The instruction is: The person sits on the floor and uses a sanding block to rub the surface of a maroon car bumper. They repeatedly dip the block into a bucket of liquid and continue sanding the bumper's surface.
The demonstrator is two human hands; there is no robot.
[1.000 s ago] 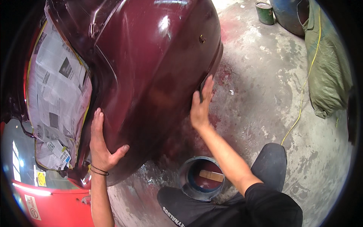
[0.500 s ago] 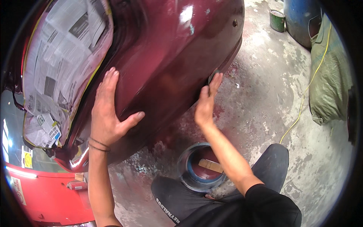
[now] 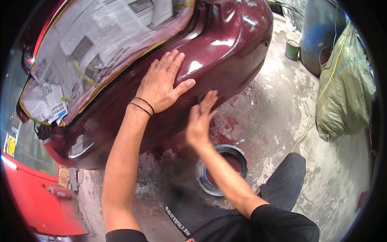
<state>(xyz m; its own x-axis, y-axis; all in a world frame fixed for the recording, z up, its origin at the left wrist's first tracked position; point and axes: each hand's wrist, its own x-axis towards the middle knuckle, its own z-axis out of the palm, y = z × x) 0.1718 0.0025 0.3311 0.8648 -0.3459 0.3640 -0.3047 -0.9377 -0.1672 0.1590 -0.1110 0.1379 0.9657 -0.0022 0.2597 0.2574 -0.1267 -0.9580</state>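
Note:
A dark maroon car body panel [image 3: 229,68] stretches across the upper middle. My left hand [image 3: 159,82] lies flat on it, fingers spread and empty, below the paper-masked window. Lower on the curved side is my right hand [image 3: 200,123], its fingers slightly blurred. Under its fingertips a small dark flat pad [image 3: 200,97] shows against the panel; its exact kind is hard to make out. Beneath my right forearm, a round tub [image 3: 200,177] with reddish liquid stands on the floor, partly covered by the arm.
Newspaper [image 3: 96,40] edged with yellow tape covers the window opening. Far right stand a green can [image 3: 292,50], a blue drum [image 3: 320,36] and a stuffed greenish sack [image 3: 344,88]. A yellow cord [image 3: 312,109] crosses the floor. A red vehicle [image 3: 36,197] is at lower left.
My view has shifted. My right hand has moved left along the panel's side with the dark pad, while my left hand remains flat on the panel. My forearm now hides the tan block in the tub.

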